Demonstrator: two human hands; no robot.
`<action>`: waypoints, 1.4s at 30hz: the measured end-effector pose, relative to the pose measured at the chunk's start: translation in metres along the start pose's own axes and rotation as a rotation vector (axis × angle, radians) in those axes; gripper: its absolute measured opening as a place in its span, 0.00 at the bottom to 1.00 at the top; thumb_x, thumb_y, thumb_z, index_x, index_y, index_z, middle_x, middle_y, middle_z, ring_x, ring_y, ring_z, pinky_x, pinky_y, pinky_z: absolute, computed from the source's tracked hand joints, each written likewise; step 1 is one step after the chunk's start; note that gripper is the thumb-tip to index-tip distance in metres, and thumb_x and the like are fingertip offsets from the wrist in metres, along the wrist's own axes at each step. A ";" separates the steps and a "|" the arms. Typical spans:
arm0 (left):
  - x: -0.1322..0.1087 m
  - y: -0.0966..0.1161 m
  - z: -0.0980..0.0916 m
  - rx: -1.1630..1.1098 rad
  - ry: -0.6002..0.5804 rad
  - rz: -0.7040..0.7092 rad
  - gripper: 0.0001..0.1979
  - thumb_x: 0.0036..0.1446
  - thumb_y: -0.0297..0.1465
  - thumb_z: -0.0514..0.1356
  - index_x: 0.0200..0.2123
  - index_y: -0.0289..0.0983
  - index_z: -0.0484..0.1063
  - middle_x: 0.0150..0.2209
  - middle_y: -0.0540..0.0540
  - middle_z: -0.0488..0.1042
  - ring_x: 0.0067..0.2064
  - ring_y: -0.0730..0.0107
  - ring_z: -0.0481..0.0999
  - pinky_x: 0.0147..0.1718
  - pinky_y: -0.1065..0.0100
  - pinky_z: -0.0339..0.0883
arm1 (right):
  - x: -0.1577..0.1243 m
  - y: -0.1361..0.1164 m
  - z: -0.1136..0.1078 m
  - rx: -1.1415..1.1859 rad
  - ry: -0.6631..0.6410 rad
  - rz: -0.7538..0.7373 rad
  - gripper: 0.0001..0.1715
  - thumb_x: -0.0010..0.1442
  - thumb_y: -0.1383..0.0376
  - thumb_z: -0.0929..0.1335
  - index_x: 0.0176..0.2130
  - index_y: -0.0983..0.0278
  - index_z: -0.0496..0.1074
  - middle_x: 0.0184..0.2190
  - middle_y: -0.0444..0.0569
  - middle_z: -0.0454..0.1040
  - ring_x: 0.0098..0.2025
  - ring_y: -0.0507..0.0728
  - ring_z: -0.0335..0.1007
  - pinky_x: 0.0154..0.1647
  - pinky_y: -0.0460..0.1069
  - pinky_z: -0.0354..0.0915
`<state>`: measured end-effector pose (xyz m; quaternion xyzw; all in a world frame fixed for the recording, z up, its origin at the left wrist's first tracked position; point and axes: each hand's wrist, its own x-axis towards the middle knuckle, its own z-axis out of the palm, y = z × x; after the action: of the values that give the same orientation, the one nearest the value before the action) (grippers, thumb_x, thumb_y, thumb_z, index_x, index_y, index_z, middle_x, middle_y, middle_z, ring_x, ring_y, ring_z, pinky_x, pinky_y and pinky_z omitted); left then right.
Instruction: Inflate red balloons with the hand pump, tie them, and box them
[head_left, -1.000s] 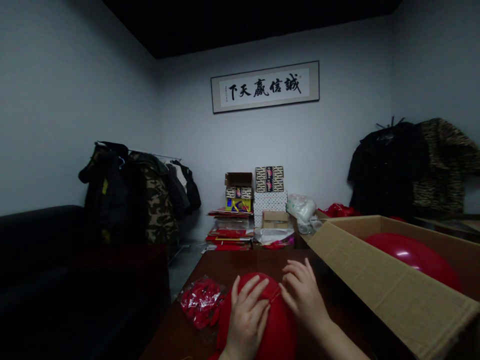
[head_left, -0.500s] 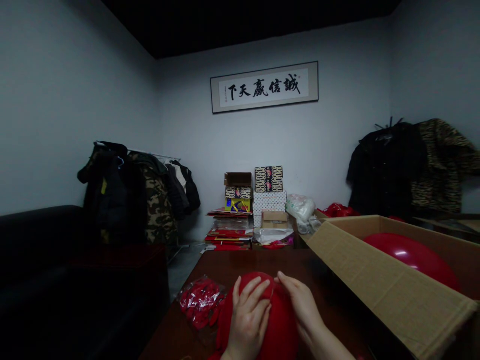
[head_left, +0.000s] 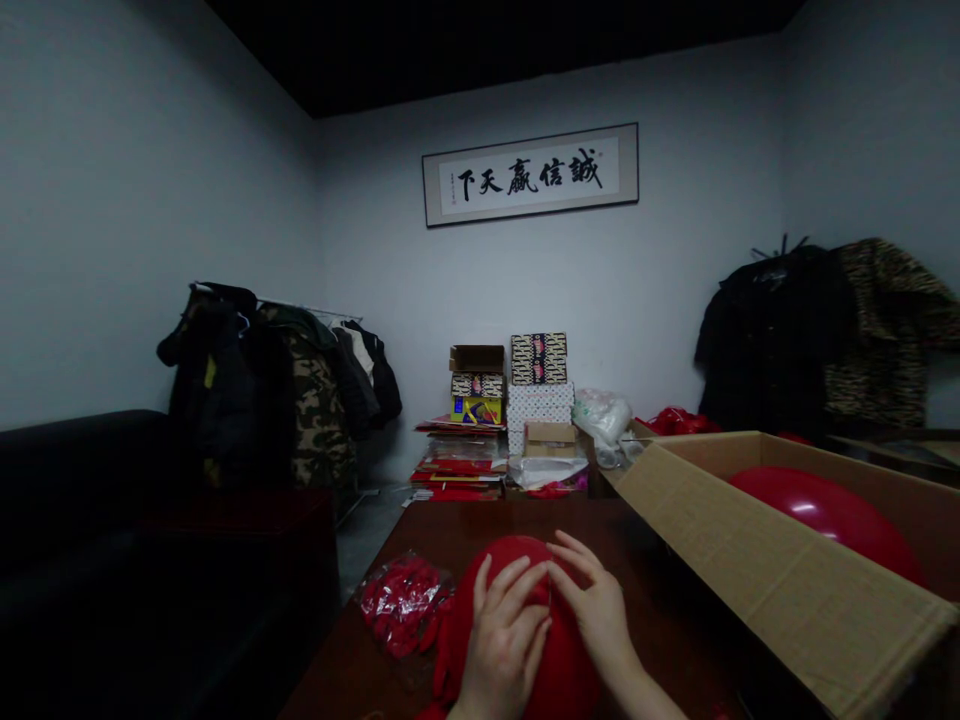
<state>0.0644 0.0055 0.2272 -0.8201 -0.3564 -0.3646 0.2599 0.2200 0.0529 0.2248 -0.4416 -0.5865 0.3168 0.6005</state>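
A round, inflated red balloon is in front of me over the brown table. My left hand lies over its near side, with curved fingers pressing on it. On the right side of the balloon, my right hand has its thumb and index fingertips close to my left fingertips, at a thin line on the balloon's surface. What that line is I cannot make out. To the left, touching or almost touching the balloon, is a clear plastic bag of small red pieces, probably uninflated balloons.
An open cardboard box on the right has a large red balloon inside. Beyond the brown table stand stacked boxes and a white plastic bag. A dark sofa is at the left, near hanging coats.
My right hand has shifted slightly left and its fingers have come in to meet my left fingertips on the balloon. The left hand has moved slightly right.
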 end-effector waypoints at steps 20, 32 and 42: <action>0.007 -0.010 -0.014 -0.117 -0.054 -0.151 0.10 0.56 0.27 0.55 0.36 0.44 0.75 0.54 0.46 0.70 0.57 0.56 0.64 0.54 0.38 0.56 | -0.010 0.022 -0.026 -0.457 -0.162 -0.345 0.24 0.50 0.49 0.67 0.47 0.49 0.69 0.57 0.51 0.64 0.60 0.64 0.57 0.63 0.72 0.41; 0.010 -0.009 -0.015 -0.156 -0.047 -0.211 0.09 0.54 0.28 0.58 0.34 0.45 0.76 0.55 0.45 0.68 0.58 0.54 0.63 0.53 0.37 0.56 | -0.011 0.022 -0.028 -0.592 -0.240 -0.506 0.28 0.48 0.49 0.68 0.50 0.47 0.67 0.59 0.51 0.62 0.60 0.66 0.56 0.60 0.75 0.40; 0.015 -0.005 -0.014 -0.208 -0.029 -0.272 0.06 0.50 0.26 0.61 0.29 0.44 0.76 0.54 0.45 0.70 0.57 0.53 0.64 0.53 0.37 0.56 | -0.013 0.017 -0.025 -0.608 -0.254 -0.547 0.27 0.49 0.50 0.68 0.50 0.47 0.66 0.58 0.51 0.63 0.60 0.65 0.57 0.61 0.75 0.40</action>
<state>0.0622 0.0045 0.2478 -0.7919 -0.4281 -0.4196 0.1166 0.2457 0.0440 0.2059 -0.3844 -0.8180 0.0106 0.4277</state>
